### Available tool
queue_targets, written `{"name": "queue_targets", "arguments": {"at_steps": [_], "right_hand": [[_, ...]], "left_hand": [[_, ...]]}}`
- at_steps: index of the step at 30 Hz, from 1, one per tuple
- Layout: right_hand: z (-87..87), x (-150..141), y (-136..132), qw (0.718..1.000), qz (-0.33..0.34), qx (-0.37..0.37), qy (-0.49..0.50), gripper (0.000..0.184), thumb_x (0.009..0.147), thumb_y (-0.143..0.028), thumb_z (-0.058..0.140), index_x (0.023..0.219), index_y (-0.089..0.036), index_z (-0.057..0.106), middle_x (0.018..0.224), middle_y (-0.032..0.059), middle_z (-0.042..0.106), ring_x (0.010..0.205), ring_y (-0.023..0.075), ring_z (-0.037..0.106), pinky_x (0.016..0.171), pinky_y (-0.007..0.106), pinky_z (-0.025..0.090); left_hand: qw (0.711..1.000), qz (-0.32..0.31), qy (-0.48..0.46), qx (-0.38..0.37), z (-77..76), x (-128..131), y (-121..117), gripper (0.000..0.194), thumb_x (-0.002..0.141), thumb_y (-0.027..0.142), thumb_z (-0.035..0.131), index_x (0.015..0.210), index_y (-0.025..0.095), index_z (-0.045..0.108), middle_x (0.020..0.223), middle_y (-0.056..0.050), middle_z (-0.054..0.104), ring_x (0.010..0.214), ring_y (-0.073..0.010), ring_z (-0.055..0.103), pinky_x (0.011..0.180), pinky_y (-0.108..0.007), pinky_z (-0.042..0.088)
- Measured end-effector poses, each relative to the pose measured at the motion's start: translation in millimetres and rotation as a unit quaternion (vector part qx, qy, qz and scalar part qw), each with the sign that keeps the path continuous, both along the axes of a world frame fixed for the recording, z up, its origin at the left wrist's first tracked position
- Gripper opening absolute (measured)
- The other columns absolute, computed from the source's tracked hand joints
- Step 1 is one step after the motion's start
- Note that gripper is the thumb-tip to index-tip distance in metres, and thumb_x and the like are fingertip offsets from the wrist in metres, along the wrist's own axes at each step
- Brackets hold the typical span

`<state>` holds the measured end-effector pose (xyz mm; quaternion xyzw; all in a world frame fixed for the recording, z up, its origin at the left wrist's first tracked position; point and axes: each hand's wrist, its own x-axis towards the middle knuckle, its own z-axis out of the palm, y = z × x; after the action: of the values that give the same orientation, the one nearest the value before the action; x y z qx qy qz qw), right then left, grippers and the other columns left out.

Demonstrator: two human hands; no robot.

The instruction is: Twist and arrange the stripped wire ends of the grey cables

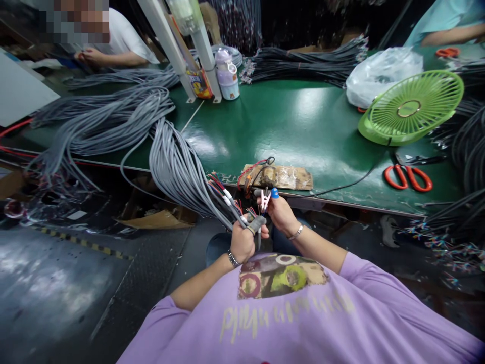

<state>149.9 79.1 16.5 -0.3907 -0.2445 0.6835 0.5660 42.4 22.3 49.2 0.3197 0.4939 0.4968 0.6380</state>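
Note:
My left hand is closed around the end of a grey cable, with a grey cover on one finger. Thin coloured wires fan out by its fingertips. Just to the right, my right hand is pinched, a blue finger cover on its thumb. At its fingertips is a small pink-and-white clip-like piece; its exact kind is unclear. A thick bundle of grey cables runs off the table down to my left hand. Beyond both hands, a worn wooden block with red and black wires lies at the table edge.
Red-handled scissors and a green fan stand right on the green table. Farther back are a plastic bag, a lilac bottle and black cables. People sit at the far left and far right.

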Motion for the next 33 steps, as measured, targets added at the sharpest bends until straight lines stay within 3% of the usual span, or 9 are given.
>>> {"name": "queue_targets", "arguments": {"at_steps": [5,12,18,22,25,28,31,33], "right_hand": [[10.0,4.0,1.1,0.981,0.119,-0.082,0.132,0.050,0.074,-0.067,0.056,0.077,-0.017,0.061,0.073,0.0033,0.065,0.057,0.0115,0.053,0.057,0.026,0.045],[11.5,0.9,3.9,0.977,0.079,-0.114,0.162,0.046,0.076,-0.063,0.057,0.074,-0.017,0.061,0.065,0.0012,0.063,0.052,0.0107,0.051,0.052,0.024,0.044],[2.7,9.0,-3.8,0.975,0.117,-0.075,0.172,0.053,0.079,-0.068,0.047,0.081,-0.018,0.063,0.072,0.0021,0.063,0.059,0.0099,0.053,0.056,0.022,0.045],[-0.9,17.1,-18.4,0.982,0.145,-0.036,0.116,0.049,0.075,-0.065,0.056,0.079,-0.017,0.063,0.071,0.0016,0.061,0.059,0.0097,0.052,0.056,0.023,0.044],[1.2,21.3,-30.6,0.988,0.148,0.013,0.032,0.037,0.066,-0.050,0.074,0.074,-0.016,0.062,0.067,-0.0007,0.059,0.057,0.0087,0.050,0.057,0.023,0.042],[7.0,24.4,-37.0,0.985,0.151,0.051,-0.058,0.027,0.065,-0.036,0.078,0.073,-0.015,0.063,0.062,-0.0025,0.059,0.055,0.0080,0.048,0.056,0.023,0.039],[11.4,26.1,-37.1,0.976,0.183,0.070,-0.096,0.025,0.067,-0.035,0.075,0.074,-0.014,0.064,0.063,-0.0010,0.061,0.056,0.0092,0.050,0.057,0.024,0.039],[11.0,25.9,-35.8,0.976,0.180,0.064,-0.101,0.024,0.067,-0.034,0.075,0.070,-0.013,0.063,0.060,-0.0018,0.059,0.054,0.0084,0.048,0.056,0.023,0.038]], "left_hand": [[1.000,0.002,-0.015,-0.001,-1.6,0.5,0.9,0.029,0.063,0.037,0.075,0.065,0.014,0.059,0.050,0.001,0.061,0.041,-0.0103,0.055,0.042,-0.022,0.049],[1.000,-0.002,-0.009,0.005,-6.9,0.1,1.6,0.027,0.065,0.036,0.074,0.064,0.013,0.059,0.050,0.001,0.061,0.041,-0.0104,0.056,0.041,-0.021,0.048],[1.000,0.003,-0.005,0.011,-5.9,-2.9,-2.8,0.026,0.066,0.035,0.074,0.066,0.014,0.059,0.050,0.001,0.061,0.041,-0.0102,0.056,0.041,-0.021,0.048],[1.000,-0.004,0.004,0.014,-7.8,-7.4,-7.1,0.026,0.066,0.035,0.074,0.067,0.014,0.060,0.052,0.001,0.062,0.042,-0.0105,0.056,0.043,-0.022,0.050],[1.000,-0.012,0.015,0.016,-10.9,-10.3,-8.3,0.028,0.066,0.037,0.074,0.068,0.014,0.059,0.053,0.000,0.063,0.043,-0.0107,0.057,0.044,-0.022,0.050],[0.997,-0.064,0.032,0.016,-14.6,-12.9,-7.8,0.028,0.067,0.038,0.074,0.067,0.014,0.060,0.053,0.000,0.063,0.043,-0.0116,0.058,0.045,-0.023,0.050],[0.990,-0.131,0.043,0.013,-16.8,-15.2,-6.9,0.027,0.068,0.038,0.073,0.069,0.013,0.062,0.053,-0.001,0.063,0.043,-0.0123,0.058,0.045,-0.024,0.050],[0.990,-0.138,0.040,0.012,-16.6,-16.2,-6.9,0.026,0.069,0.037,0.073,0.070,0.013,0.063,0.053,-0.001,0.063,0.042,-0.0120,0.057,0.045,-0.023,0.050]]}}
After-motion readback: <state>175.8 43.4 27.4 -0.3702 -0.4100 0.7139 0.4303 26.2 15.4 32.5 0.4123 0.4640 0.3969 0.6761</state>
